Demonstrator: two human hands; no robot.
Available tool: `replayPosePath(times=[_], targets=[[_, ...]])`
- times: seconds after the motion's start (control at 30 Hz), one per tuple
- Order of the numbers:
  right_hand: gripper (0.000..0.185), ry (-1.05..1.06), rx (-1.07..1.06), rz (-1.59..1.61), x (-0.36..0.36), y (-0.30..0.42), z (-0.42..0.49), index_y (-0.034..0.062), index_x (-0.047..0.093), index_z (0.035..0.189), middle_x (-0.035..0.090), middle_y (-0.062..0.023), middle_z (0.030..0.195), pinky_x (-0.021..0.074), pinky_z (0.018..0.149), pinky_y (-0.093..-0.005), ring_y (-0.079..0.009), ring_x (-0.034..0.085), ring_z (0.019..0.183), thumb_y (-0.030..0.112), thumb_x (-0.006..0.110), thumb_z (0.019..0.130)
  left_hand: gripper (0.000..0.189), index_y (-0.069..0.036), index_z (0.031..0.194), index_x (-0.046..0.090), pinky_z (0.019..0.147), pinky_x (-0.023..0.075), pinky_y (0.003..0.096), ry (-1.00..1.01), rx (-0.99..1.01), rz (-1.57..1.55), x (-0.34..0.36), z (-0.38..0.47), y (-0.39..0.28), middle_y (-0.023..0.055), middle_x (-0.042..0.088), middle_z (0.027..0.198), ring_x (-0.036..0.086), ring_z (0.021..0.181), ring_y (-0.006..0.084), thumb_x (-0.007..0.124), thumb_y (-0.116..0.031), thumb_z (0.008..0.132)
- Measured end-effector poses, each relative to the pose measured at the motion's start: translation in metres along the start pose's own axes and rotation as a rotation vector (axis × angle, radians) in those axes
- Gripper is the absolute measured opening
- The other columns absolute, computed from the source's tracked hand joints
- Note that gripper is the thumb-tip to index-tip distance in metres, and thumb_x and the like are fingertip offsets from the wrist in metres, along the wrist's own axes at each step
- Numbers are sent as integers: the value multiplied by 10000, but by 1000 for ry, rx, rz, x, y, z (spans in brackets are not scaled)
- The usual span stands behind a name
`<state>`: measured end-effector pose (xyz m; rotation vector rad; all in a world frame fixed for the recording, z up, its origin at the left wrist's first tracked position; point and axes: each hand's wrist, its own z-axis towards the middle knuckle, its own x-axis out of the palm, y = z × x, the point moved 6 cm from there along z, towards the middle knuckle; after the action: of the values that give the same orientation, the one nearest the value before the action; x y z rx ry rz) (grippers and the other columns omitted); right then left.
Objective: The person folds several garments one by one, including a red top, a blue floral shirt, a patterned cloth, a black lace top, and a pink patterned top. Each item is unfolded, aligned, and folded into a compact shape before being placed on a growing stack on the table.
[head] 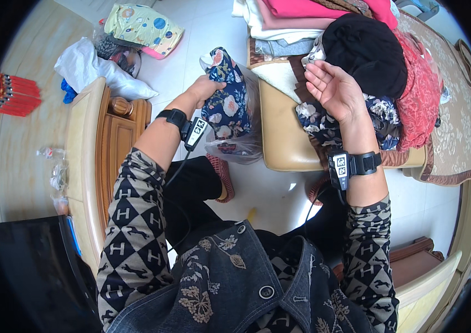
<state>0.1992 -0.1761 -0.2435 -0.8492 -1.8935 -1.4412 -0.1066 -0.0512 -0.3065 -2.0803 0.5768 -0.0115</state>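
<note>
My left hand (207,90) grips the upper left edge of a folded navy floral cloth (229,100), which sits in or against a clear plastic bag (239,150) beside the tan padded seat (291,145). My right hand (333,89) is raised with the palm up and fingers spread a little, nothing in it. Under and around it lie a navy floral garment (312,118) and a bundled black cloth (364,54). A red patterned cloth (418,93) lies to the right of these.
Folded pink and white clothes (289,23) are stacked at the seat's far end. On the left are a white plastic bag (90,68), a yellow printed package (144,29) and a wooden cabinet (121,133). A dark screen (31,258) stands at the lower left.
</note>
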Motion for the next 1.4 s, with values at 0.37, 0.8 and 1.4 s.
replayPosePath(times=[0.37, 0.8, 1.4], targets=[[297, 271, 340, -629, 65, -135, 23, 24, 567, 1125, 650, -119, 944, 536, 620, -286, -191, 656, 711, 210, 597, 897, 280, 13, 1109, 636, 785, 513, 351, -58, 64, 494, -25, 37, 8, 142, 679, 975, 652, 852, 231, 650, -94, 851], [177, 382, 753, -1354, 38, -295, 62, 21, 614, 945, 629, -59, 792, 507, 555, -309, -161, 615, 616, 133, 642, 811, 313, -60, 1102, 648, 856, 481, 389, 44, 298, 1045, -41, 78, 38, 219, 663, 1002, 628, 951, 361, 639, -120, 795], [191, 359, 741, -1072, 41, -272, 59, 34, 607, 949, 629, -59, 790, 505, 557, -284, -151, 621, 625, 204, 602, 863, 322, -128, 1096, 607, 800, 507, 463, 244, 602, 1489, 24, 102, 117, 123, 661, 1020, 650, 936, 310, 573, -77, 779]])
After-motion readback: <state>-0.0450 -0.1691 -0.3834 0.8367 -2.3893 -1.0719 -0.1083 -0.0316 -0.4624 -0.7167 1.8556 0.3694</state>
